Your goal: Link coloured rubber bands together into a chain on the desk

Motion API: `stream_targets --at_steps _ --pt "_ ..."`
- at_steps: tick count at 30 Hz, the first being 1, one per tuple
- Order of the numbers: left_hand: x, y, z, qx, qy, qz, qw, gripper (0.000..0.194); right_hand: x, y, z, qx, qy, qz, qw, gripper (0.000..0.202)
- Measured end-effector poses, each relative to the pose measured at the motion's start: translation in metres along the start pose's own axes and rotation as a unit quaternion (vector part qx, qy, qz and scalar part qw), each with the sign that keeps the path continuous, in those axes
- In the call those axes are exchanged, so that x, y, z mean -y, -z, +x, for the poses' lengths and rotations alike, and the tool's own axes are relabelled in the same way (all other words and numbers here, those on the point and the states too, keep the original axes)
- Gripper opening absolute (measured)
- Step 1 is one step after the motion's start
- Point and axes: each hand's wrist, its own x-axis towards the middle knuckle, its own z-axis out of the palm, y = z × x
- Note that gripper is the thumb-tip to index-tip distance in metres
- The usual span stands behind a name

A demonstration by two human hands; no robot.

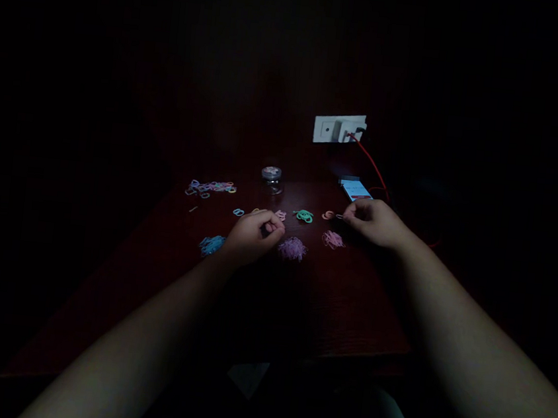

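1. Fingers of the right hand (374,223) pinch a small, pale, looped band (339,216), its long axis running roughly nine to three o'clock.
2. Small orange looped bands (328,215) lie at nine o'clock from those fingertips, just beyond the pale loop; the right hand is nearer.
3. Left hand (255,234): fingers curled, grip contents can't be told; the green coiled bands (303,216) lie at two o'clock.

Dark-red table (348,309) bears coloured bands (211,188), jar (271,177), phone (357,189).
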Motion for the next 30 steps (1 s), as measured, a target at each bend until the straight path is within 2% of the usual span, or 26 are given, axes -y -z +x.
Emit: stream_targets --at_steps 3,9,15,18,20,22,24,25,26,28,30 --pt "0.001 0.0 -0.001 0.013 0.003 0.002 1.0 0.009 0.001 -0.003 0.002 0.004 -0.004 -0.005 1.0 0.014" --pt "0.003 0.004 -0.001 0.016 0.02 0.004 1.0 0.012 0.003 -0.012 0.0 0.058 -0.001 -0.04 0.998 0.009" --pt "0.0 0.003 -0.003 0.013 0.029 0.0 1.0 0.014 0.002 -0.013 0.002 0.068 -0.008 -0.078 0.995 0.009" --pt "0.005 0.01 0.001 -0.002 0.027 0.001 1.0 0.015 0.001 -0.012 0.003 0.072 -0.01 -0.103 0.992 0.011" --pt "0.02 0.023 0.005 -0.065 0.041 0.011 0.997 0.016 0.0 -0.012 0.004 0.056 -0.006 -0.102 0.993 0.02" --pt "0.046 0.045 0.008 -0.202 0.084 0.029 0.975 0.019 0.0 -0.012 0.004 0.024 -0.01 -0.094 0.995 0.029" --pt "0.077 0.071 0.005 -0.352 0.153 0.062 0.921 0.02 0.0 -0.012 0.005 -0.005 -0.02 -0.076 0.997 0.033" --pt "0.093 0.084 0.0 -0.392 0.206 0.085 0.892 0.021 -0.001 -0.012 0.005 -0.01 -0.02 -0.06 0.998 0.032" --pt "0.107 0.095 -0.007 -0.385 0.265 0.105 0.878 0.022 -0.001 -0.013 0.005 -0.013 -0.018 -0.036 0.999 0.031" --pt "0.13 0.11 -0.02 -0.349 0.325 0.112 0.872 0.021 -0.002 -0.013 0.007 -0.011 -0.007 0.013 1.0 0.032" --pt "0.145 0.115 -0.028 -0.3 0.364 0.122 0.873 0.022 -0.003 -0.013 0.008 -0.001 0.004 0.036 0.999 0.035"
